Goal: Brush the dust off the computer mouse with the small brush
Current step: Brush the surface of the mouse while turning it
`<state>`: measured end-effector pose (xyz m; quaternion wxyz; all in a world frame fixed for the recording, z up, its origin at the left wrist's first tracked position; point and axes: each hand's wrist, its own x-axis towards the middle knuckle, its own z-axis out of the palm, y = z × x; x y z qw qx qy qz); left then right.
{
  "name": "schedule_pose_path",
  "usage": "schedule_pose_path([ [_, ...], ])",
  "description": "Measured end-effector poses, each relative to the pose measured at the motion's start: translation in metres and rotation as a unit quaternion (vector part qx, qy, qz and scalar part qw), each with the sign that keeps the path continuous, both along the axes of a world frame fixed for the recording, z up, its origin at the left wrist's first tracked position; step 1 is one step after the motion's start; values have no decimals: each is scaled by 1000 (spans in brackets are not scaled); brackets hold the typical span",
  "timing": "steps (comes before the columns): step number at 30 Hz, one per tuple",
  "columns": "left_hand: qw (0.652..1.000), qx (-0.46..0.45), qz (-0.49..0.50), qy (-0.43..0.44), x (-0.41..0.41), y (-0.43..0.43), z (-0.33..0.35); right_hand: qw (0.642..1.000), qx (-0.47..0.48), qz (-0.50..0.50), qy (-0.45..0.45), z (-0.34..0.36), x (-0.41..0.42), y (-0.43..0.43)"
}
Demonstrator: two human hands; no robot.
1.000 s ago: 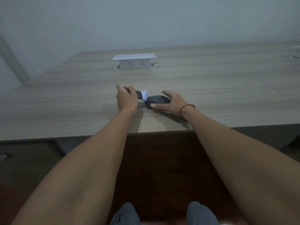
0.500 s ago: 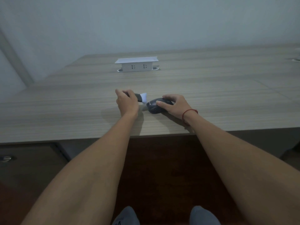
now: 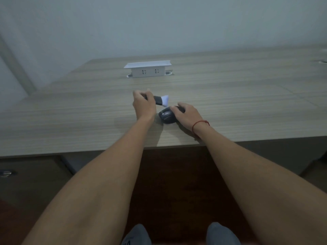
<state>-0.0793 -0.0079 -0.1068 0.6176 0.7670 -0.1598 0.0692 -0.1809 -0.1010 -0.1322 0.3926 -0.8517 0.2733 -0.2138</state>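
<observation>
A black computer mouse (image 3: pixel 167 116) lies on the wooden desk (image 3: pixel 247 106) near its front edge. My right hand (image 3: pixel 188 114), a red string at its wrist, grips the mouse from the right and covers its far side. My left hand (image 3: pixel 143 105) is closed around the dark handle of a small brush (image 3: pixel 161 100). The brush's white bristles point right and sit just above and behind the mouse, a small gap apart from it.
A white pop-up socket box (image 3: pixel 147 69) stands raised from the desk further back. A cable hole (image 3: pixel 323 61) shows at the far right edge. Below the desk edge are a dark drawer front with a metal handle (image 3: pixel 6 173) and my knees.
The brush has lifted off the mouse and moved back and up, away from it. My right hand has turned the mouse a little, so more of its left side shows.
</observation>
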Motion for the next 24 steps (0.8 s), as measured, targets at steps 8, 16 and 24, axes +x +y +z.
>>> schedule_pose_path([
  [8,998,63,19,1,15,10,-4,999,24,39,27,3,-5,-5],
  [16,989,132,-62,-36,-6,-19,6,998,45,35,38,2,-5,-6],
  [24,984,125,-111,-55,-9,-19,19,998,50,33,25,2,-2,-8],
])
